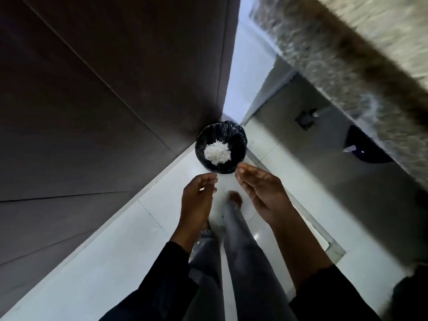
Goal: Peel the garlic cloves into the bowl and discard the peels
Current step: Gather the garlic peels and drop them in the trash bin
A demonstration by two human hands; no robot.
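Note:
A round bin [238, 137] lined with a black bag stands on the floor in the corner ahead of me. A white heap of garlic peels [217, 154] lies inside it. My left hand [196, 200] hovers just in front of the bin, fingers loosely curled, with a small pale scrap near its fingertips. Beside the bin's near rim my right hand [261, 191] is stretched out flat, fingers straight and holding nothing. The bowl and garlic cloves are out of view.
Dark cabinet panels [92, 112] rise on the left. A speckled stone counter edge [347, 72] runs along the right, above grey cabinet fronts [289, 126]. My legs and feet [234, 218] stand on the white tiled floor [115, 251] behind the bin.

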